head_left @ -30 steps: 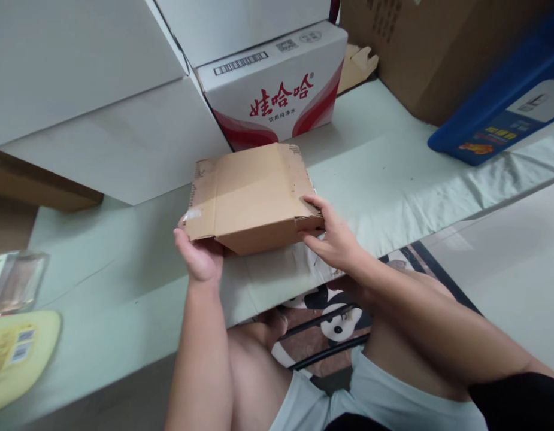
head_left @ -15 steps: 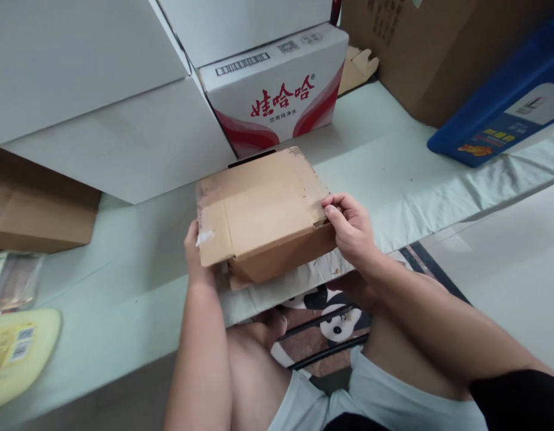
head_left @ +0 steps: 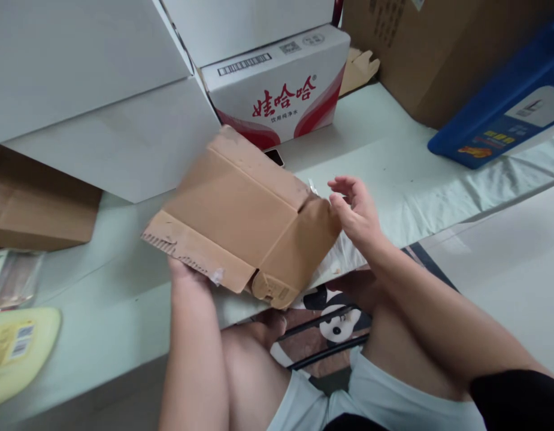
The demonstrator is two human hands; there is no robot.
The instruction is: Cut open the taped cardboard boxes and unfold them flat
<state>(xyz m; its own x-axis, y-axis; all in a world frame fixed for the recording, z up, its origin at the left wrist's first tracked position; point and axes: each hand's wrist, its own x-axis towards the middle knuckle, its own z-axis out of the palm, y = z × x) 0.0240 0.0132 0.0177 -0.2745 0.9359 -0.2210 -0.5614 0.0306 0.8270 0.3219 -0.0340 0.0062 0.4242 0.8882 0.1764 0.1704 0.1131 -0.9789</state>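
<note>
A brown cardboard box [head_left: 236,206] with worn, taped flaps is tilted and turned at an angle over the cloth-covered surface. My left hand [head_left: 187,272] holds it from beneath at its near left flap; the fingers are hidden behind the cardboard. My right hand [head_left: 355,212] is at the box's right end, fingers apart and curved, the thumb close to the side panel. I cannot tell whether that thumb touches the cardboard. Behind the box, a dark-screened phone-like object [head_left: 274,157] partly shows on the cloth.
A white and red water carton [head_left: 281,102] stands behind, beside large white boxes [head_left: 115,137]. To the right are a blue jug [head_left: 496,114] and a big brown carton [head_left: 420,60]. An open brown box [head_left: 43,203] and a yellow bottle [head_left: 20,353] lie left on the pale cloth [head_left: 124,287].
The box has swung round and tipped, its left side coming nearer and its far corner rising. My right hand has let go of the box's corner, and its fingers have spread.
</note>
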